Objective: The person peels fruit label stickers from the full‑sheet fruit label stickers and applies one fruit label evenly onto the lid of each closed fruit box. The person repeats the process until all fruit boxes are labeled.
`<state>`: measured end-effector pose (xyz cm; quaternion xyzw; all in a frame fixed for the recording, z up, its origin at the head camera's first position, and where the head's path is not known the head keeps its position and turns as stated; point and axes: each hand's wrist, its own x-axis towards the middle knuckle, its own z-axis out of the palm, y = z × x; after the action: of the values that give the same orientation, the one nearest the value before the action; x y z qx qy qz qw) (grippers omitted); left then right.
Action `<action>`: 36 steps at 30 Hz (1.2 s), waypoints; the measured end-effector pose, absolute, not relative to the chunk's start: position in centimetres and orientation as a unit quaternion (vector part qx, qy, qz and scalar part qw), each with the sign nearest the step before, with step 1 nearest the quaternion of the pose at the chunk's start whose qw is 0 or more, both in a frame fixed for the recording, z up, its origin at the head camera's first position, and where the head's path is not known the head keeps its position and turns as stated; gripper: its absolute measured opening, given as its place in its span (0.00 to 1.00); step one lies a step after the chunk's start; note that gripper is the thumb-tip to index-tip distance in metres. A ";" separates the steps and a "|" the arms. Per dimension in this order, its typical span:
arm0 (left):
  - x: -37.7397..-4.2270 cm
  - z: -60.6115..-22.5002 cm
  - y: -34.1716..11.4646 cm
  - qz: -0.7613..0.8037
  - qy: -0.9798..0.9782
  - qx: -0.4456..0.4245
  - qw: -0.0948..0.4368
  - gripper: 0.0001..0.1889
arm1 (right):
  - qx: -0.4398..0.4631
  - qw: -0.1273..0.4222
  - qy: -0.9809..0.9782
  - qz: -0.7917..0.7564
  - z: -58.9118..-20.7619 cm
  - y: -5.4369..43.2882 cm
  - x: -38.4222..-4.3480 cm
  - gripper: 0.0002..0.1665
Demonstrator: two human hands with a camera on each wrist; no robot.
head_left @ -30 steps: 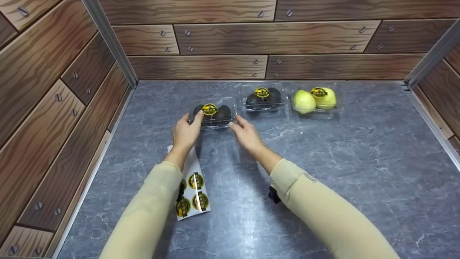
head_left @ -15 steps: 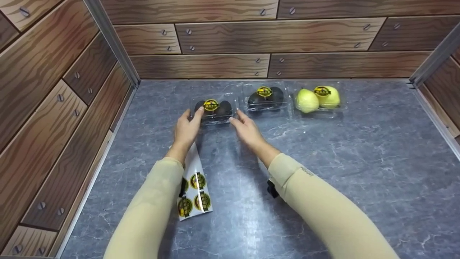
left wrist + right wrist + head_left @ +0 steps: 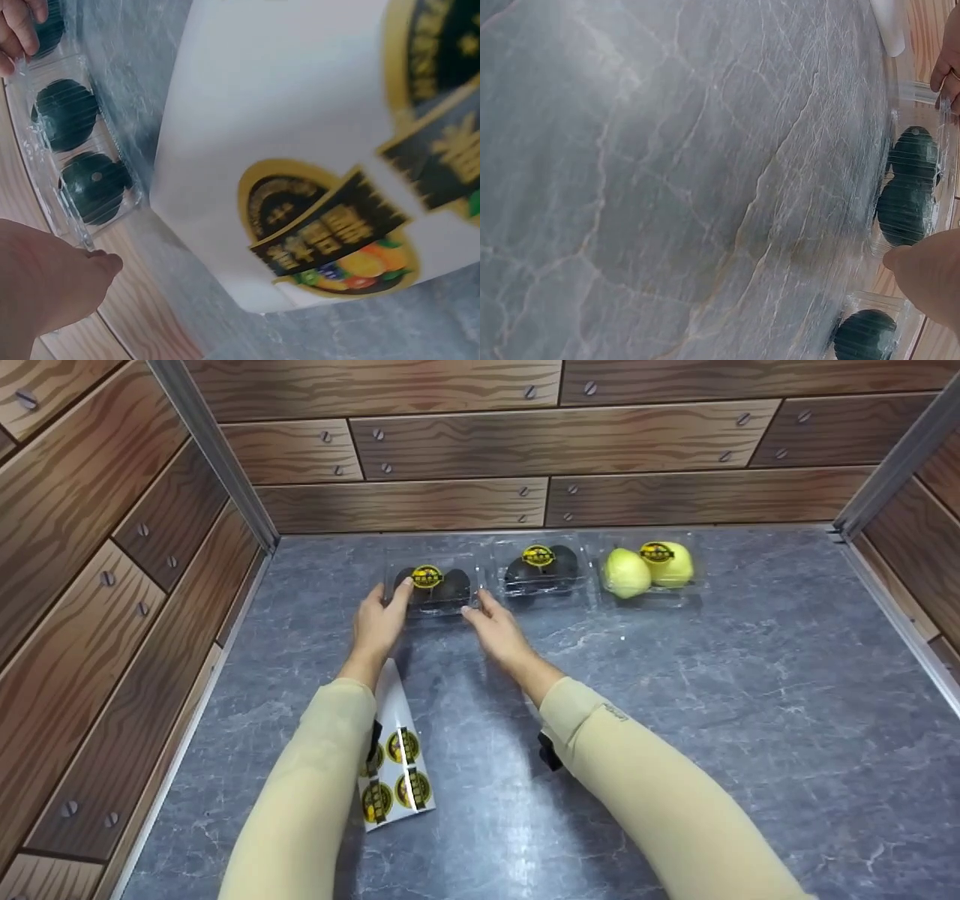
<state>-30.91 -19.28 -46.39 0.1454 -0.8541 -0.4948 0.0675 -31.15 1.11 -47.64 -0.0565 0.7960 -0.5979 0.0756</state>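
A clear plastic clamshell box (image 3: 441,601) stands at the back left, holding two dark avocados (image 3: 455,586). A round yellow-and-black sticker (image 3: 427,577) is on its lid. My left hand (image 3: 377,626) grips the left end, its thumb on the front left edge near the sticker. At the front right corner, my right hand (image 3: 502,637) holds the box between thumb and fingers. In the left wrist view the avocados (image 3: 66,114) show through the ribbed plastic. The right wrist view shows the right thumb (image 3: 911,262) against the box's end; the other fingers are mostly hidden.
Right of it stand a similar box of dark fruits (image 3: 540,574) and a box with two yellow-green pears (image 3: 628,574), both stickered. A sticker sheet (image 3: 397,769) lies partly under the left forearm. Wood-patterned walls (image 3: 450,450) border the grey tabletop (image 3: 675,697).
Both hands have moved the avocado box a little away from me, toward the back wall, bringing it closer in line with the other two boxes. The grip looks the same.
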 end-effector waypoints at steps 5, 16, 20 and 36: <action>-31.4 -46.6 -19.4 -0.494 -0.855 0.145 0.067 0.45 | -0.057 0.075 0.798 -0.595 -47.9 0.7 -31.5 0.40; -31.9 -46.2 -19.3 -0.499 -0.853 0.147 0.049 0.47 | -0.051 0.076 0.807 -0.584 -47.8 0.7 -32.3 0.40; -32.1 -46.3 -19.3 -0.493 -0.857 0.147 0.045 0.47 | -0.053 0.079 0.806 -0.584 -47.7 0.8 -32.3 0.40; -32.5 -46.2 -19.1 -0.457 -0.881 0.118 0.041 0.49 | -0.077 0.075 0.805 -0.583 -48.0 1.7 -32.3 0.40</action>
<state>-32.48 -19.05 -46.22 0.1183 -0.8807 -0.4569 0.0415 -32.34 1.72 -47.97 -0.0767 0.8051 -0.5833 0.0748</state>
